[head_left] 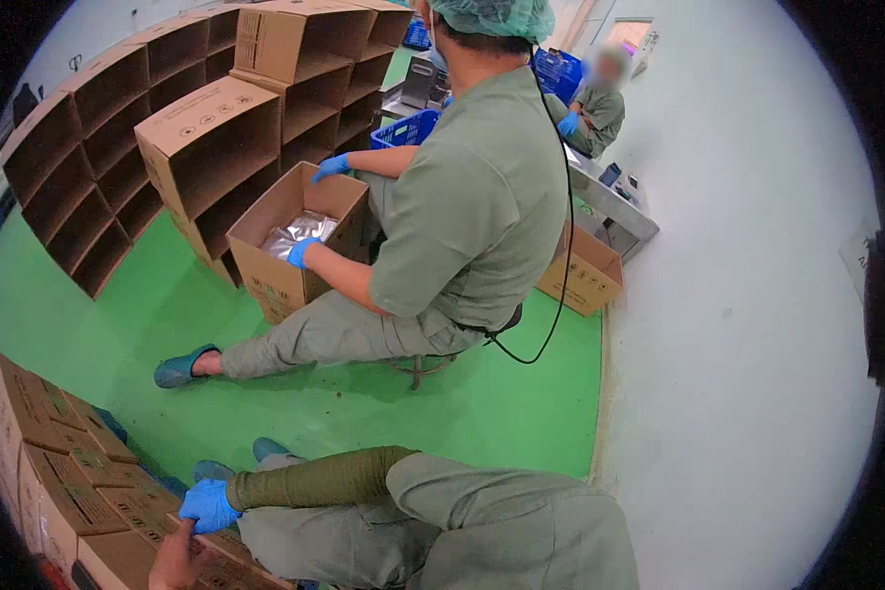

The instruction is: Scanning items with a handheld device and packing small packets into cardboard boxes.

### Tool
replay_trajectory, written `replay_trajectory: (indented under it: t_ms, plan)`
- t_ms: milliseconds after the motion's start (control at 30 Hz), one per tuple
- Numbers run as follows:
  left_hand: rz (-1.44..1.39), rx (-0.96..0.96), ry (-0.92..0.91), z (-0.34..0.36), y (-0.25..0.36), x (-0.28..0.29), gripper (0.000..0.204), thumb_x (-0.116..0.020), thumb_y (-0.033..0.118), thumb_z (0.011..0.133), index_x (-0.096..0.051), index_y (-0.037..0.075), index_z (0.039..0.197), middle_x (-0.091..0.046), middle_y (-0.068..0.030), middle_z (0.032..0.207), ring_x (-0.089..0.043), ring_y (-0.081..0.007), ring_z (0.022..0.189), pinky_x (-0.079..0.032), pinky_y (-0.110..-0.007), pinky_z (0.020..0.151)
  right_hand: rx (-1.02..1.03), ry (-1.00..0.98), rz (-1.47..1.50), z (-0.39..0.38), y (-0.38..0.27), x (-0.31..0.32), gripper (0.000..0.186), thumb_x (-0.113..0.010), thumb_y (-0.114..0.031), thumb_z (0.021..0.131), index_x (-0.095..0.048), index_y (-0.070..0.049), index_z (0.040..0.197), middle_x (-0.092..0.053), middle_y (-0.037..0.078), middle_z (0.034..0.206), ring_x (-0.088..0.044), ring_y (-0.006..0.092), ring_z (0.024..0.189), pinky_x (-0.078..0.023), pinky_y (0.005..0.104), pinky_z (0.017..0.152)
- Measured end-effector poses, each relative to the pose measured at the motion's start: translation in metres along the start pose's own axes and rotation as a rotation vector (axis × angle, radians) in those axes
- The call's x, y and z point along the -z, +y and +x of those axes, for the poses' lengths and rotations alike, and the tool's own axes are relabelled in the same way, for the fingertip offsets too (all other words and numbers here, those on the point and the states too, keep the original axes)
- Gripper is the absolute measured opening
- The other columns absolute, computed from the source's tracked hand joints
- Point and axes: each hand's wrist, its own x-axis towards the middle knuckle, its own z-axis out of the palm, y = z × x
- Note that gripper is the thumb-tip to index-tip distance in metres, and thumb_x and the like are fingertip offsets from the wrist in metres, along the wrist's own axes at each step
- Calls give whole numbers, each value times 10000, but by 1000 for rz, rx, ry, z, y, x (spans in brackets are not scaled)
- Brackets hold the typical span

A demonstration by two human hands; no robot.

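My right hand (207, 505), in a blue glove below an olive sleeve, reaches across my trousers at the lower left. Its fingers look bent together; anything inside them is hidden. My left hand (175, 558) is bare and comes up from the lower edge. Its fingertips meet the gloved fingers and seem to pinch the blue glove there. Below and beside both hands are closed brown cardboard boxes (69, 482), packed side by side.
Ahead, a seated co-worker (472, 187) has both gloved hands at an open carton (275, 265) holding silvery packets (300, 231). Empty cartons (216, 147) are stacked on their sides at the left. A white wall (737, 295) runs along the right; another person (600, 108) sits farther back.
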Motion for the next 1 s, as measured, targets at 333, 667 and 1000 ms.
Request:
replay_trajectory:
  t_ms: [333, 667, 1000]
  plan:
    - [-233, 168, -35, -4, 12, 6, 570, -720, 95, 754, -466, 12, 1258, -598, -135, 637, -607, -216, 516, -466, -359, 481, -41, 40, 26, 0, -1, -7, 327, -508, -371, 830, -640, -72, 815, -636, 184, 775, -597, 400, 717, -462, 490, 635]
    - [-83, -42, 80, -1, 24, 11, 603, -716, 167, 753, -456, -12, 1266, -638, -174, 652, -659, -284, 601, -494, -376, 563, -101, -1, 34, -11, 3, 6, 362, -504, -389, 843, -632, -53, 800, -614, 197, 735, -583, 394, 678, -447, 480, 611]
    - [-80, -52, 222, -15, 24, 3, 745, -714, 177, 751, -345, 54, 1386, -612, -161, 702, -621, -327, 693, -478, -419, 620, -227, 528, 139, -14, 21, 22, 396, -648, -268, 739, -533, -53, 1050, -612, 137, 800, -588, 280, 708, -476, 429, 667]
